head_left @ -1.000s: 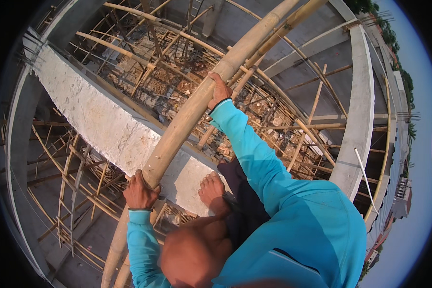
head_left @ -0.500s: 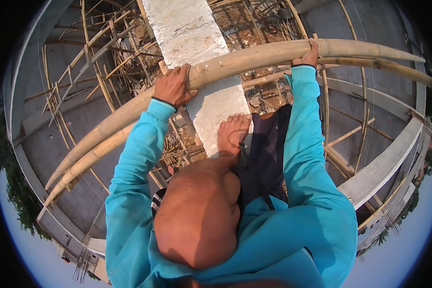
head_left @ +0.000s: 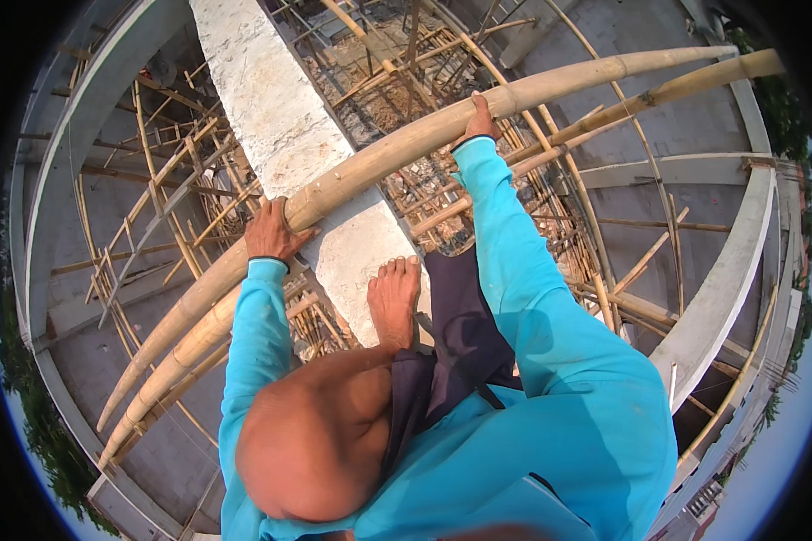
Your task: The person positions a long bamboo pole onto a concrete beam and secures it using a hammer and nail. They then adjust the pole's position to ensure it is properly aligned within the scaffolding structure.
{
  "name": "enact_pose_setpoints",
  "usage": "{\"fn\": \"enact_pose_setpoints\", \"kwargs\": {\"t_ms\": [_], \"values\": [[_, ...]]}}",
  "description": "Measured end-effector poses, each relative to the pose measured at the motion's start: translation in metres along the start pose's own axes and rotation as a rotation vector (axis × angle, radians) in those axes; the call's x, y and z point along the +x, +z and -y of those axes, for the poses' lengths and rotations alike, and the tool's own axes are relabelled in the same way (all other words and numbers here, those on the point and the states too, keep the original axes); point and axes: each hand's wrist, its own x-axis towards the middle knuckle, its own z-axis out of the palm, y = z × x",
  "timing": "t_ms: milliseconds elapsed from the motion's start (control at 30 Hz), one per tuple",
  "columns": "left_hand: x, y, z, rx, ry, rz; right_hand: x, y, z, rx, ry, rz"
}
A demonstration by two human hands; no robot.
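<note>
Gripping a thick tan cylindrical bamboo pole (head_left: 397,160), the left hand (head_left: 272,231) and right hand (head_left: 481,119) both curl over it.

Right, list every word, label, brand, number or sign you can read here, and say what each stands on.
There are none to read: no lettering can be made out on the thick bamboo pole, the pale concrete beam or the blue sleeves.
The background at the edges is too small to tell.

Open-air building site, rough white concrete beam (head_left: 271,99), grey concrete frame (head_left: 737,279), bamboo scaffold poles (head_left: 361,34), rubble-strewn ground (head_left: 374,113) below, blue sky (head_left: 785,451)
</note>
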Motion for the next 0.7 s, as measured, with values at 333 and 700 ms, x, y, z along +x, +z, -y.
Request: {"fn": "enact_pose_setpoints", "kwargs": {"t_ms": [333,700], "values": [[-0.006,0.005,-0.013,-0.049,-0.003,-0.022,0.047,-0.026,-0.016,-0.193,-0.064,0.049],[-0.002,0.012,0.007,-0.043,0.038,-0.016,0.029,-0.027,-0.010,-0.261,-0.007,0.081]]}}
